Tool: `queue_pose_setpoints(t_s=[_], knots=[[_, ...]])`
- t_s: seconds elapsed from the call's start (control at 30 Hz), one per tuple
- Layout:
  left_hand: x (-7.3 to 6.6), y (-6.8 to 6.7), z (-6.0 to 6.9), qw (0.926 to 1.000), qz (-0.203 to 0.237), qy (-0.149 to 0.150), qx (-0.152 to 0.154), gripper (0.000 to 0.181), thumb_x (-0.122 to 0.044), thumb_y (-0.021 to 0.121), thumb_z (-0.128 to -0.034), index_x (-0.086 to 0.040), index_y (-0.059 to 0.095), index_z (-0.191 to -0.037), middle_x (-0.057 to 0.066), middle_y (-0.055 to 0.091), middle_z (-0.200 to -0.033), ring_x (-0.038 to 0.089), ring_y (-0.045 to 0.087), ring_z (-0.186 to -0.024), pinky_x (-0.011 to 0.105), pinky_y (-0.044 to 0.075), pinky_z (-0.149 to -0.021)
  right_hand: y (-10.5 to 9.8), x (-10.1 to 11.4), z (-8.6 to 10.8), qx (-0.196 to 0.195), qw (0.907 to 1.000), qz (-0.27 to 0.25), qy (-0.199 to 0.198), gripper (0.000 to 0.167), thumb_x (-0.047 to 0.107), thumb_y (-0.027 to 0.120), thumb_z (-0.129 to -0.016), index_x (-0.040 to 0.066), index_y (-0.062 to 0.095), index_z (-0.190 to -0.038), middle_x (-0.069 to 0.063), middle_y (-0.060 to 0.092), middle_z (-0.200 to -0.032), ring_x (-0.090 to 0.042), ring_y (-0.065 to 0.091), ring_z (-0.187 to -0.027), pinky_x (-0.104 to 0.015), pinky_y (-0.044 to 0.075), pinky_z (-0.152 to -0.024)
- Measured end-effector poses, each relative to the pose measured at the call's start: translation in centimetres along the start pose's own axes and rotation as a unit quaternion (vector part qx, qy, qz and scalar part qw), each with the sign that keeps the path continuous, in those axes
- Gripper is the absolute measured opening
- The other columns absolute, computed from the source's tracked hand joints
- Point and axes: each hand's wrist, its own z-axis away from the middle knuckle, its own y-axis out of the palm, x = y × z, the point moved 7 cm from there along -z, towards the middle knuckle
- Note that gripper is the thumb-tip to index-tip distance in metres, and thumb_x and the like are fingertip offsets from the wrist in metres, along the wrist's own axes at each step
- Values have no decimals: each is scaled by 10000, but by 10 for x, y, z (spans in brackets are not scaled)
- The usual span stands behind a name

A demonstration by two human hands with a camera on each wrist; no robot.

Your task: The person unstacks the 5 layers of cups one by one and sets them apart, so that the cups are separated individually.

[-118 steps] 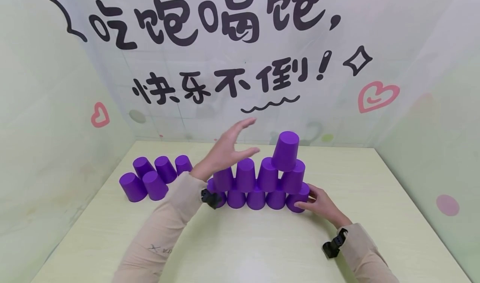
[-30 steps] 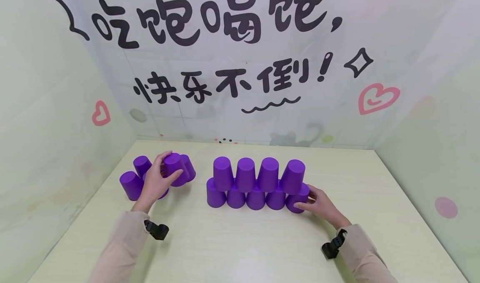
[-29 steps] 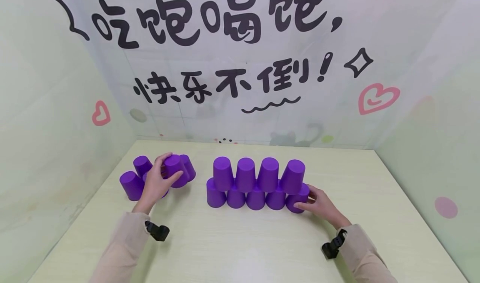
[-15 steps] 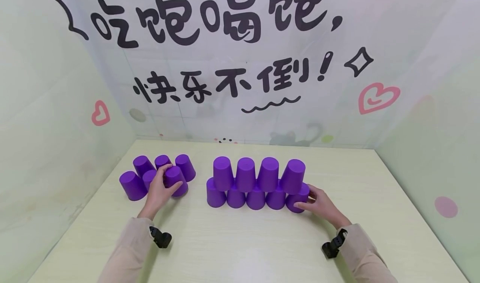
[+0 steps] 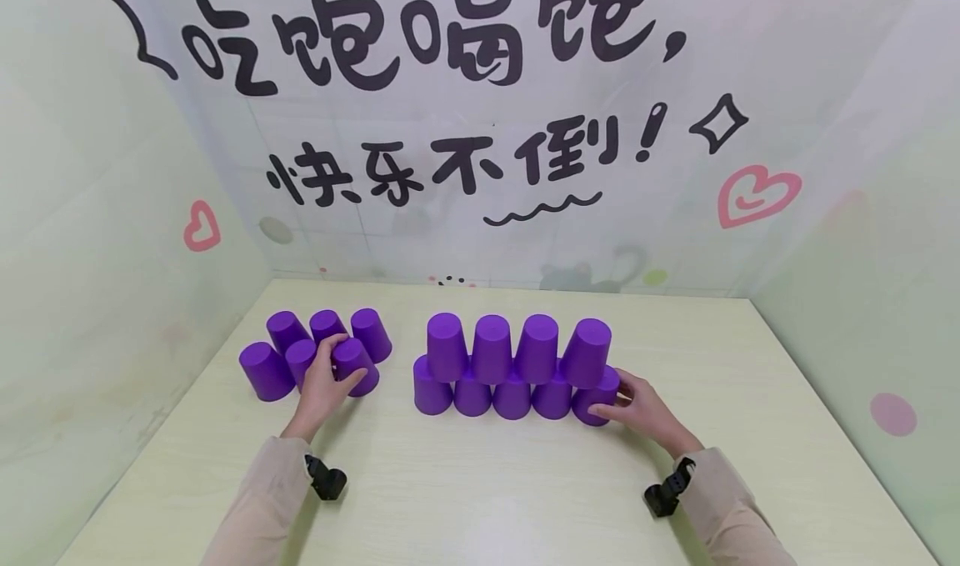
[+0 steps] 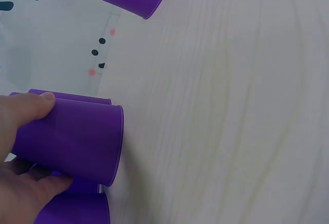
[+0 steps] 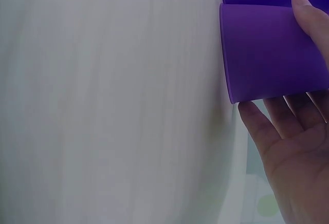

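At the left, my left hand [image 5: 322, 391] holds an upside-down purple cup [image 5: 355, 364] at the front right of a loose group of cups. In the left wrist view the thumb lies on one side of that cup [image 6: 72, 136], the fingers on the other. Its rim appears to be at the tabletop. My right hand [image 5: 643, 409] grips the rightmost bottom cup [image 5: 596, 399] of the two-level wall, thumb in front and fingers behind. That same cup [image 7: 272, 54] fills the space between thumb and fingers in the right wrist view.
Several upside-down purple cups [image 5: 446, 349] form the wall's upper row, each bridging cups of the lower row [image 5: 512, 398]. More single cups [image 5: 266, 373] stand at the left. A printed cloth backdrop [image 5: 480, 249] rises behind the light wooden table [image 5: 480, 483].
A cup that stood on top of the wall at the right is gone from there. My left hand has moved left and lowered a cup beside the left group. The right hand stays put.
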Motion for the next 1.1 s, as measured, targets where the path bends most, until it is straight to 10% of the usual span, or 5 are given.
queue_pose_setpoints(t_s=[0.57,1.1], knots=[[-7,-3,1,9989,-402,222,78,725,-112,665,-787,-61,224,-1361,235,348,-1321,404,361,-1173,522,323,-952,0,1,1,35,10000,-30,-11,612,161,723,-736,-15,441,-1249,-206,534,-1134,-289,552,-961,-259,496,-757],[-89,-25,-8,9859,-624,1547,115,744,-212,670,-795,-67,237,-1383,160,294,-1387,342,249,-1266,518,253,-995,0,3,0,70,10000,-31,-39,627,161,720,-738,-13,427,-1264,-208,525,-1150,-320,540,-986,-260,494,-762]])
